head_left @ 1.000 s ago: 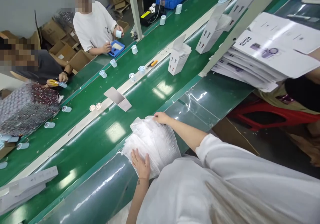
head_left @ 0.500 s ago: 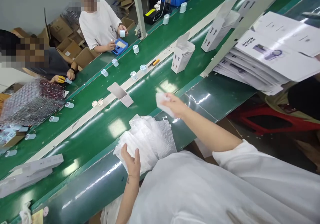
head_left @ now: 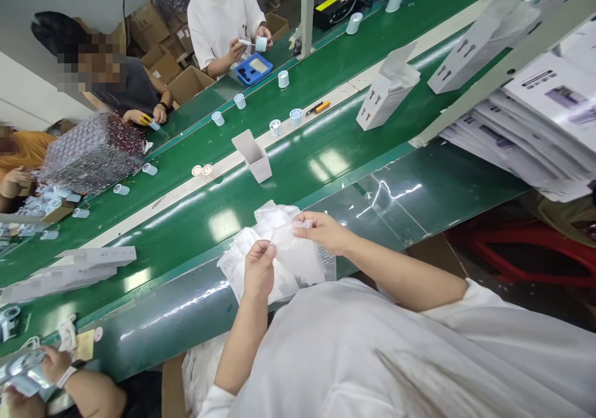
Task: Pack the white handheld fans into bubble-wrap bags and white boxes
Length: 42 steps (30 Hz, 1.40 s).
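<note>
Left hand (head_left: 259, 270) pinching top of bubble-wrap bags (head_left: 298, 266); right hand (head_left: 323, 231) pinching small white corner, now back over pile, no longer lifted clear. Pile lies on near edge of green conveyor belt (head_left: 223, 225).

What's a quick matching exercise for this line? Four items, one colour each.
Items:
1. Tray
2. Stool
3. Cutter handle
4. Sheets

Colours:
A. Red
B. White
C. Blue
D. Yellow

Pairs: 1-C, 2-A, 3-D, 4-B
</note>
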Motion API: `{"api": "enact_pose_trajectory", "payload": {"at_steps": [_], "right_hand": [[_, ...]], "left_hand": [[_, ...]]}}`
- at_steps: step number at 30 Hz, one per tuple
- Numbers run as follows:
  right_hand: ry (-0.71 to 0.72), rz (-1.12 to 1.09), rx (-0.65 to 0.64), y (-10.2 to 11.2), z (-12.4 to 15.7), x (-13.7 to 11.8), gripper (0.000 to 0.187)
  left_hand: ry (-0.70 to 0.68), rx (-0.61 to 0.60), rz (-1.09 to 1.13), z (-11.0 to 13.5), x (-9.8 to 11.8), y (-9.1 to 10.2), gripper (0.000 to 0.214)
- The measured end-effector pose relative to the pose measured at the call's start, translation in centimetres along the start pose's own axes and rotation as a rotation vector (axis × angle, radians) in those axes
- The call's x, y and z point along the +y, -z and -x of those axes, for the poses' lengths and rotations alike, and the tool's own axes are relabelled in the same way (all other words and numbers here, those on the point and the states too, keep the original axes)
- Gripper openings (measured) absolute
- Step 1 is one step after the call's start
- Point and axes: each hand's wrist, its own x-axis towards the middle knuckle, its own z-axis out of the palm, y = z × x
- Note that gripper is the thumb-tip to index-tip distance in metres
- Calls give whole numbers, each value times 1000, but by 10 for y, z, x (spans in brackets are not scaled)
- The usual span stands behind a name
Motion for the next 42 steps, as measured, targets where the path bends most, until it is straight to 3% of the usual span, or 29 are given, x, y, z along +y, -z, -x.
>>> {"api": "enact_pose_trajectory", "payload": {"at_steps": [2, 5, 8, 11, 13, 16, 19, 22, 23, 25, 28, 30, 33, 35, 37, 39, 42], "right_hand": [[73, 154, -45, -10, 2, 1, 33], [108, 284, -168, -25, 3, 10, 35], [44, 218, -107, -32, -2, 23, 42], [-23, 105, -102, -37, -12, 33, 43], [-39, 66, -157, -45, -18, 38, 41], [-38, 85, -271, -65, -32, 48, 34], [-42, 272, -291, -76, -63, 56, 23], [-19, 460, -60, -59, -118, 53, 23], [20, 587, 103, -49, -138, 50, 25], [-66, 841, 267, -27, -175, 46, 40], [-225, 936, 207, -4, -208, 46, 42], [-218, 906, 134, 2, -212, 45, 30], [-155, 733, 62, 4, -201, 36, 25], [-74, 507, 43, 3, -191, 24, 30], [23, 315, 95, 0, -180, 8, 34], [102, 216, 187, -5, -168, -8, 33], [108, 52, 215, -14, -145, -23, 27]], "left_hand": [[-46, -22, -36, 1, 2, 5, 50], [16, -20, -114, 4, -1, 10, 56], [-21, 209, -268, 14, -4, 19, 37], [-197, 422, -504, 26, -4, 30, 31], [-275, 478, -620, 32, -3, 36, 29], [-198, 485, -639, 36, -8, 53, 32], [-139, 648, -577, 35, -15, 91, 36], [-69, 851, -522, 28, -21, 148, 41], [-18, 867, -498, 23, -23, 166, 42], [58, 853, -520, 9, -29, 197, 42], [65, 858, -668, -12, -45, 219, 41], [27, 930, -738, -14, -59, 223, 48], [-78, 974, -904, 9, -84, 219, 57], [-109, 838, -1150, 30, -103, 213, 54], [-51, 651, -1379, 40, -119, 205, 50], [46, 611, -1471, 34, -128, 194, 50], [102, 739, -1430, 3, -128, 177, 54]]}}
